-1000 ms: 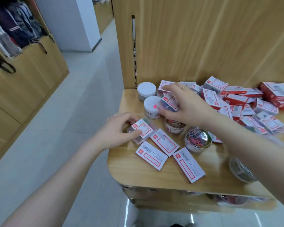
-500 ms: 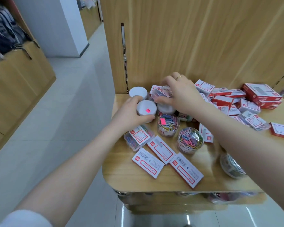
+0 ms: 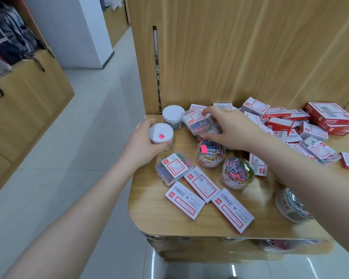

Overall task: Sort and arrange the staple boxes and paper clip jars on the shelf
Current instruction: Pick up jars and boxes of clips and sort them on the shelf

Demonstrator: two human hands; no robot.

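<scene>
The left hand (image 3: 143, 146) grips a white-lidded jar (image 3: 161, 134) with a pink sticker at the shelf's (image 3: 169, 222) back left corner. The right hand (image 3: 230, 127) holds a clear paper clip box (image 3: 199, 122) just right of that jar. Behind the jar stands a second white-lidded jar (image 3: 173, 116). In front of it lie two open jars of coloured clips (image 3: 210, 154), another clear box (image 3: 173, 168) and three flat staple boxes (image 3: 201, 184). Red staple boxes (image 3: 328, 115) are heaped far right.
</scene>
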